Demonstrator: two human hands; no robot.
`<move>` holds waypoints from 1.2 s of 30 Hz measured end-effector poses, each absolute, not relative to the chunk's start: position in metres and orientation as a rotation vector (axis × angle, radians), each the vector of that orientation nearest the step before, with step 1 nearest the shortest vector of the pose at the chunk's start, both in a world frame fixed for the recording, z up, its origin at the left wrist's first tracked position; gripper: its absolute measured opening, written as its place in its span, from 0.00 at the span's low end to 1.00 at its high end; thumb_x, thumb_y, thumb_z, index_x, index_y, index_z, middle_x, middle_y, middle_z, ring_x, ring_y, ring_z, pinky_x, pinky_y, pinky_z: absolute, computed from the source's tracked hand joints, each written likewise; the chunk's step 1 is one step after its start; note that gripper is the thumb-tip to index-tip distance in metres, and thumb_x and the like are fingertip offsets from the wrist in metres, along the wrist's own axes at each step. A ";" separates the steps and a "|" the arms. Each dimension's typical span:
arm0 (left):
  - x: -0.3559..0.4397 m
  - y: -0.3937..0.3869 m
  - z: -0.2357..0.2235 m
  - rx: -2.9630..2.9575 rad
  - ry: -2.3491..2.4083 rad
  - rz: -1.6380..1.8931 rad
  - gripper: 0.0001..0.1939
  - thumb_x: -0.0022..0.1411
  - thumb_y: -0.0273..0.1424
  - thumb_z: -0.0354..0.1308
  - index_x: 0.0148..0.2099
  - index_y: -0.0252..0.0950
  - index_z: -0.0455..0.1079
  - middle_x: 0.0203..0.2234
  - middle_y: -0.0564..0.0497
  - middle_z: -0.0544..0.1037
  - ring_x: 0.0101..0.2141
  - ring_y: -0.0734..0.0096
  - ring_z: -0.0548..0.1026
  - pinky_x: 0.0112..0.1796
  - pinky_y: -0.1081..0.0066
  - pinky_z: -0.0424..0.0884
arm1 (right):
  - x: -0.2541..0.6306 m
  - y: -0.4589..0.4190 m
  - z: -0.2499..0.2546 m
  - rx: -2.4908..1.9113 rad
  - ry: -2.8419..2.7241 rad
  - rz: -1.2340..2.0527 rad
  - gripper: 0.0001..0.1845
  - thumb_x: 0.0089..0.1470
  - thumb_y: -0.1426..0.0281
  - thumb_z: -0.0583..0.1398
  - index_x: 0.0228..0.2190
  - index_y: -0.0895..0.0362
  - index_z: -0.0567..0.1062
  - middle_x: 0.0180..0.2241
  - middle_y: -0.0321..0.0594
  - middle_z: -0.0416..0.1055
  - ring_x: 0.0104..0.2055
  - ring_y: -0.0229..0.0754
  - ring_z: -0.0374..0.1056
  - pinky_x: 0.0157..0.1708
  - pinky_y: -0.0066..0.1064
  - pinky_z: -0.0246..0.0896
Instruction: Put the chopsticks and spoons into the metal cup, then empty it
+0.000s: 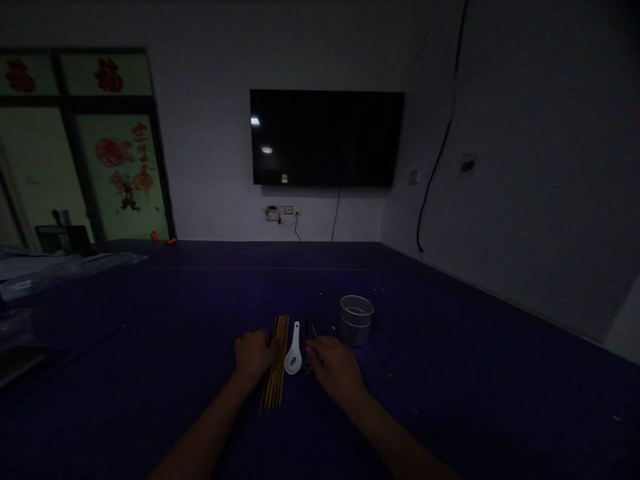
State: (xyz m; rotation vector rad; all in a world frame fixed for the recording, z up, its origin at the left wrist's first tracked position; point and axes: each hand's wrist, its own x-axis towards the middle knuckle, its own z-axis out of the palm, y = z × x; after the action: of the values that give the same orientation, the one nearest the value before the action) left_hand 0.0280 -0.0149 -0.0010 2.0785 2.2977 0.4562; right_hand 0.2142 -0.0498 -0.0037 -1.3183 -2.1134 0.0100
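Observation:
A bundle of several wooden chopsticks (278, 373) lies lengthwise on the dark blue surface. My left hand (254, 355) is curled against their left side, its thumb over the sticks. Just right of them rests a white soup spoon (294, 359) with a blue mark in its bowl, handle pointing away; neither hand touches it. Beyond the spoon, my right hand (336, 368) is closed, fingertips pinched at thin dark utensils (307, 327), whose kind is hard to make out in the dim light. Behind that hand stands an upright, open-topped grey metal cup (355, 323).
The wide blue surface (200, 287) reaches to the back wall, where a black television (327, 139) hangs above sockets and cables. Clear plastic sheeting (70, 268) lies at the left. Small pale bits are scattered around the cup. A wall borders the right side.

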 end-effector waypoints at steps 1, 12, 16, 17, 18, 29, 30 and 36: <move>0.028 -0.015 -0.001 2.075 2.299 0.449 0.20 0.60 0.43 0.44 0.35 0.36 0.72 0.36 0.42 0.78 0.40 0.59 0.74 0.41 0.63 0.62 | 0.214 -0.050 -0.004 -1.333 -2.118 0.022 0.16 0.58 0.70 0.49 0.38 0.52 0.77 0.39 0.41 0.75 0.43 0.42 0.68 0.44 0.32 0.60; 0.029 -0.013 -0.002 2.096 2.321 0.394 0.17 0.61 0.36 0.43 0.39 0.35 0.72 0.37 0.41 0.78 0.41 0.58 0.74 0.39 0.64 0.63 | 0.213 -0.051 -0.003 -1.413 -2.149 0.026 0.15 0.58 0.70 0.50 0.38 0.52 0.77 0.38 0.40 0.75 0.42 0.41 0.69 0.41 0.29 0.60; 0.030 -0.011 -0.003 2.100 2.334 0.399 0.18 0.62 0.35 0.42 0.40 0.35 0.72 0.38 0.41 0.78 0.41 0.59 0.75 0.39 0.64 0.63 | 0.214 -0.051 -0.004 -1.408 -2.151 0.026 0.16 0.58 0.69 0.50 0.38 0.52 0.77 0.39 0.40 0.75 0.42 0.41 0.70 0.39 0.29 0.60; 0.030 -0.010 -0.003 2.106 2.331 0.406 0.18 0.62 0.35 0.42 0.40 0.35 0.72 0.37 0.40 0.78 0.41 0.59 0.75 0.39 0.64 0.63 | 0.214 -0.051 -0.004 -1.409 -2.152 0.024 0.16 0.58 0.69 0.50 0.38 0.52 0.77 0.39 0.40 0.75 0.42 0.41 0.70 0.39 0.29 0.60; 0.030 -0.009 -0.003 2.111 2.329 0.414 0.18 0.62 0.35 0.42 0.40 0.35 0.72 0.37 0.40 0.78 0.41 0.59 0.75 0.40 0.64 0.63 | 0.214 -0.051 -0.004 -1.410 -2.153 0.024 0.16 0.58 0.69 0.50 0.38 0.52 0.77 0.39 0.40 0.75 0.42 0.41 0.70 0.39 0.29 0.61; 0.031 -0.008 -0.003 2.105 2.308 0.437 0.20 0.62 0.38 0.41 0.40 0.34 0.72 0.38 0.41 0.78 0.41 0.59 0.74 0.39 0.65 0.63 | 0.213 -0.053 -0.002 -1.420 -2.153 0.020 0.15 0.58 0.68 0.50 0.38 0.52 0.77 0.39 0.40 0.75 0.41 0.40 0.70 0.38 0.28 0.61; 0.031 -0.009 -0.003 2.108 2.310 0.430 0.20 0.62 0.39 0.41 0.40 0.34 0.72 0.38 0.41 0.78 0.42 0.59 0.74 0.39 0.65 0.63 | 0.213 -0.053 -0.002 -1.427 -2.153 0.019 0.15 0.58 0.68 0.50 0.38 0.52 0.77 0.39 0.40 0.75 0.41 0.41 0.70 0.38 0.28 0.61; 0.029 -0.012 -0.001 2.111 2.308 0.354 0.21 0.61 0.42 0.42 0.40 0.35 0.72 0.36 0.41 0.78 0.43 0.58 0.74 0.40 0.64 0.62 | 0.213 -0.051 -0.003 -1.434 -2.152 0.033 0.16 0.57 0.69 0.50 0.39 0.52 0.77 0.39 0.41 0.75 0.41 0.41 0.70 0.38 0.29 0.61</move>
State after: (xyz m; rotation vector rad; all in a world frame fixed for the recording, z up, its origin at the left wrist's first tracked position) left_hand 0.0286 -0.0116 -0.0007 2.1110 2.3084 0.3536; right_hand 0.2133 -0.0514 -0.0027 -1.4339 -2.1516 0.0333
